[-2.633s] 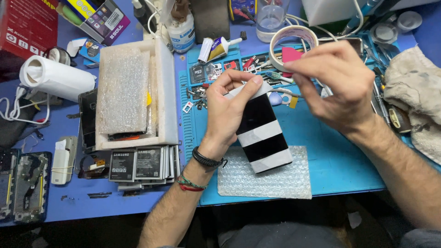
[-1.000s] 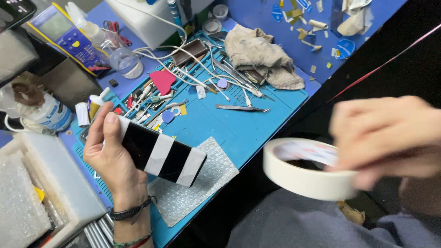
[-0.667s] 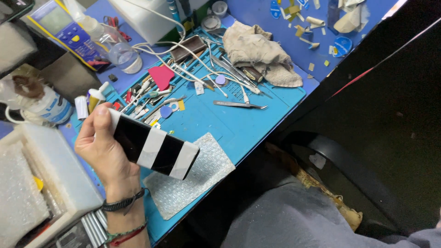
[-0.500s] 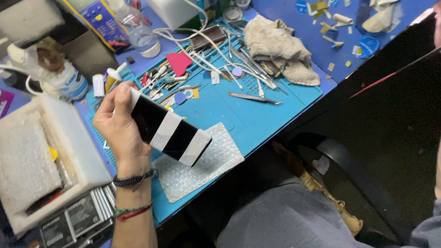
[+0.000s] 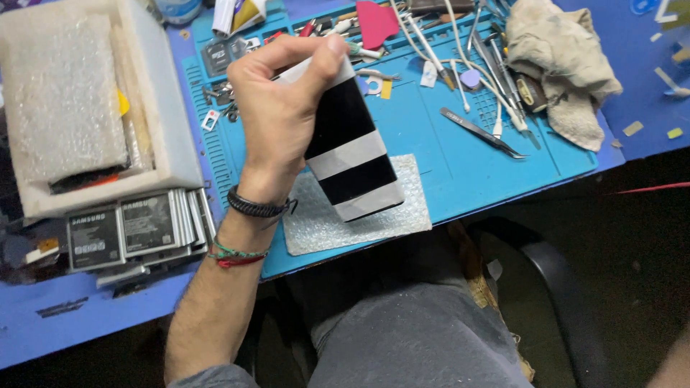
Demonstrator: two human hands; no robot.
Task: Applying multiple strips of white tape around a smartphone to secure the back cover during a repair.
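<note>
A row of flat battery packs [image 5: 133, 230] with grey-and-white labels stands at the left table edge, below a white foam box [image 5: 154, 108] — and a white-and-yellow packet [image 5: 241, 13] lies at the top.

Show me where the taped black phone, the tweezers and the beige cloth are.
taped black phone [image 5: 350, 147]: head view, on its black back between the tape bands.
tweezers [image 5: 480, 132]: head view, mid-shaft.
beige cloth [image 5: 557, 57]: head view, middle fold.

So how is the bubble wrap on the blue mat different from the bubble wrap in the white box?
The bubble wrap sheet on the mat lies flat, partly under the taped black phone in the left hand. The bubble wrap in the foam box looks bigger and thicker, like a filled bundle. Both are clear and bubbly.
</note>
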